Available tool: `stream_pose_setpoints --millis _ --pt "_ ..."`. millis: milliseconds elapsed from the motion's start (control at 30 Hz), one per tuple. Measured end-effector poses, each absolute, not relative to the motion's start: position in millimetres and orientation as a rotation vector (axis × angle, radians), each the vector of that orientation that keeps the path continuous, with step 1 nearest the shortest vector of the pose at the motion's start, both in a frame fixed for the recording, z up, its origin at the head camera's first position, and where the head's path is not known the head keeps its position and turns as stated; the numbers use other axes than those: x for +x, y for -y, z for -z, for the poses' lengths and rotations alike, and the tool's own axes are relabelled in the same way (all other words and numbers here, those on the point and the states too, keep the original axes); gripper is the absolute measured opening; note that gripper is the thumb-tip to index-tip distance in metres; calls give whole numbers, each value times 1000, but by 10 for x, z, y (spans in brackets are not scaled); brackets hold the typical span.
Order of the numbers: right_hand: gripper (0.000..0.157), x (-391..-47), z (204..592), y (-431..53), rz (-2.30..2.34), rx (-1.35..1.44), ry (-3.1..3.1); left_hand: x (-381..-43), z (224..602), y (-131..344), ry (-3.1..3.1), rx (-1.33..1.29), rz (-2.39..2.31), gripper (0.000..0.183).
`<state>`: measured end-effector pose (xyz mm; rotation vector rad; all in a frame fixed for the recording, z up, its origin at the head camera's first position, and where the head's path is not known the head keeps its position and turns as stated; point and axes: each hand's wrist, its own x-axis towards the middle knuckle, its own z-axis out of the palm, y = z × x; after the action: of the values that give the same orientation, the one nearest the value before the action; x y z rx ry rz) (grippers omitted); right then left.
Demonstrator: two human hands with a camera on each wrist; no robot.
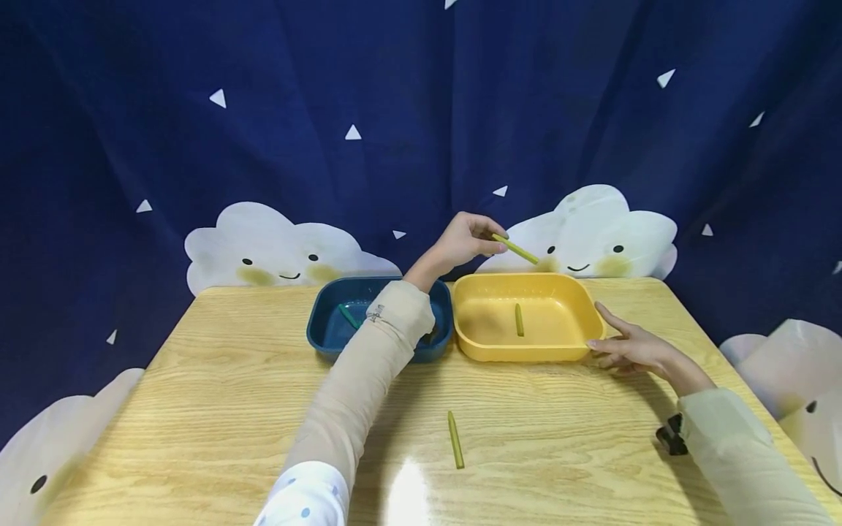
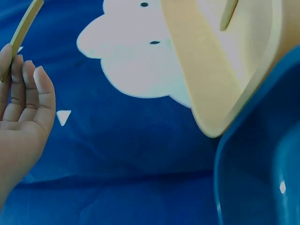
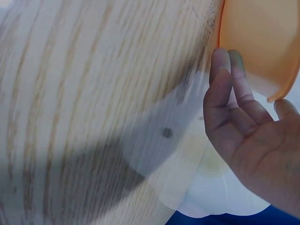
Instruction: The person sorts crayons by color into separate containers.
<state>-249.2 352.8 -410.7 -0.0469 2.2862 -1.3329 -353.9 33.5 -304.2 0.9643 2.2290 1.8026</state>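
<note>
My left hand (image 1: 468, 239) pinches a yellow-green crayon (image 1: 522, 252) between thumb and fingertips, above the back edge of the yellow tray (image 1: 522, 353). In the left wrist view that crayon (image 2: 26, 23) slants up from the fingertips. A similar crayon (image 1: 519, 320) lies on the yellow tray's floor. At the tray's right end is my right hand (image 1: 634, 351), its relaxed fingers touching the outer wall; the right wrist view shows the thumb at the tray's rim (image 3: 273, 99). Nearer the front, another yellow-green crayon (image 1: 456, 440) lies on the table.
Left of the yellow tray stands a dark blue tray (image 1: 316, 332), with a green crayon (image 1: 349, 315) inside and my left forearm passing over it. The wooden table (image 1: 230, 409) ends at a navy curtain (image 1: 408, 88) printed with clouds. A black object (image 1: 672, 435) is at my right sleeve.
</note>
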Motion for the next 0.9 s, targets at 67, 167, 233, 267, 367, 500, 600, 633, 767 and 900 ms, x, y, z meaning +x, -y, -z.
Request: stream_pose_setpoints --millis 67,167,233,267,367,500,600,633,767,900 --pt "93 -2486 4102 -3523 1331 -49 -2285 -3557 3086 -388 -2223 949 -1812 18" --pt "93 -2469 4090 -3532 1329 -53 -2289 -3586 3134 -475 -2215 929 -1823 17" --pt "93 -2457 4086 -3541 1329 -52 -2295 -3612 3153 -537 -2202 913 -1836 18" --pt "93 -2453 4085 -3545 1330 -52 -2296 -3631 3164 -568 -2198 905 -1838 18" --pt "93 -2436 4085 -3556 1338 -44 -2295 -3692 3204 -662 -2185 862 -1849 18" --pt "93 -2395 4072 -3571 1347 -34 -2291 -3746 3274 -772 -2149 793 -1891 19" --pt "93 -2366 4067 -3585 1355 -31 -2288 -3763 3357 -838 -2138 727 -1958 18" --pt "93 -2358 4069 -3588 1357 -31 -2289 -3762 3378 -853 -2140 700 -1975 18" --pt "92 -2338 4096 -3581 1367 -24 -2286 -3805 3467 -886 -2113 608 -2042 18" --pt "93 -2341 4112 -3546 1368 -19 -2287 -3837 3502 -863 -2051 553 -2052 17"
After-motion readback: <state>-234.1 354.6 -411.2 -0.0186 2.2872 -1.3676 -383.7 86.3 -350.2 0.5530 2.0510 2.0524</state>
